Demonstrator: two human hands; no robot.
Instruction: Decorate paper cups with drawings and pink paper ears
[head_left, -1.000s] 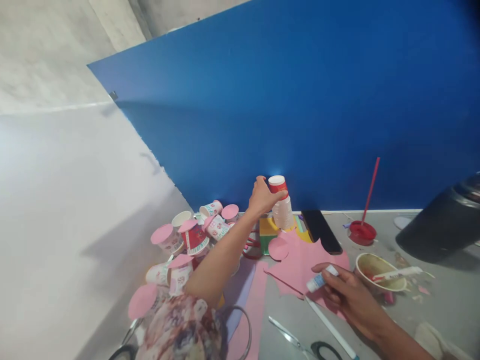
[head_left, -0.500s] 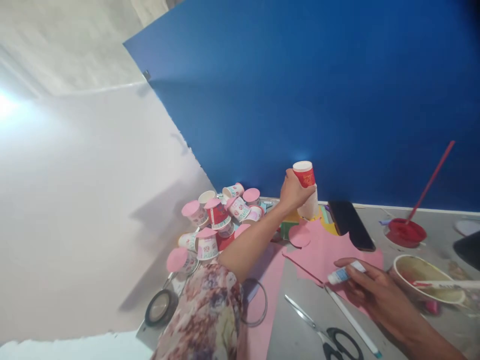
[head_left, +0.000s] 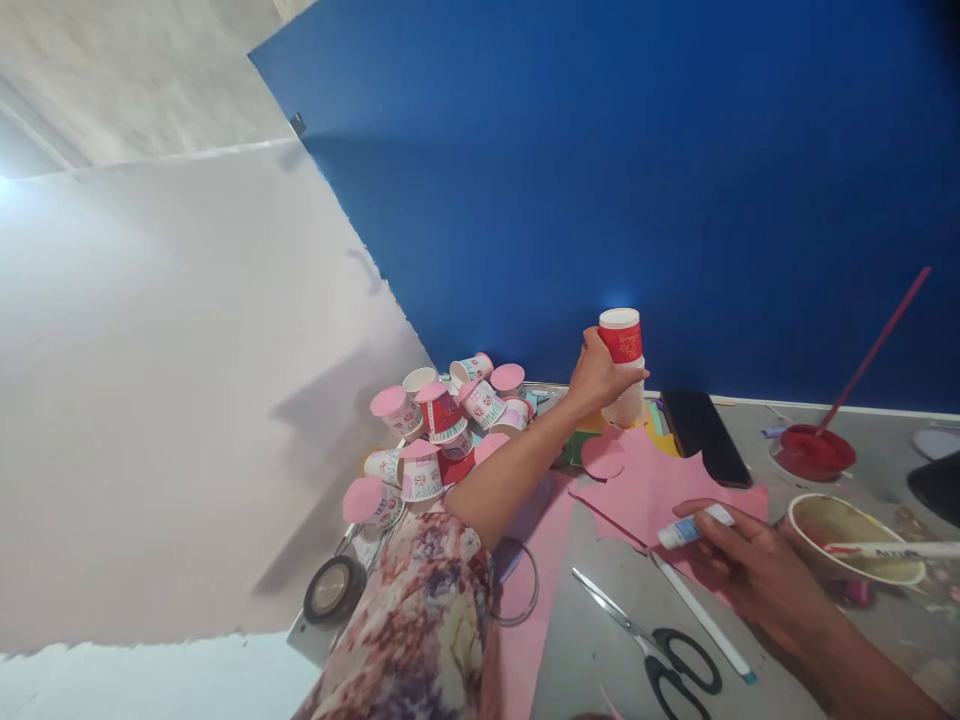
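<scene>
My left hand [head_left: 600, 372] is wrapped around an upside-down stack of paper cups [head_left: 621, 340], a red one on top and white ones below, at the back of the table by the blue panel. Between the thumb and fingers of my right hand [head_left: 742, 555] is a small white tube with a blue label [head_left: 691, 527], held over a cut pink paper sheet [head_left: 660, 480]. A round pink paper piece [head_left: 603, 457] lies at that sheet's left side. Left of my forearm are several decorated paper cups [head_left: 421, 475], many with pink paper discs on them.
Black-handled scissors [head_left: 626, 622] and a white pen [head_left: 701, 618] lie near the front. A dark phone [head_left: 705, 435] is at the back. On the right are a red paint pot [head_left: 814, 455] with a brush and a cream tub [head_left: 795, 535]. A tape roll [head_left: 334, 590] sits at left.
The view has shifted slightly, so most things appear a little higher and further right. Both hands keep their holds on the cups and the white tube.
</scene>
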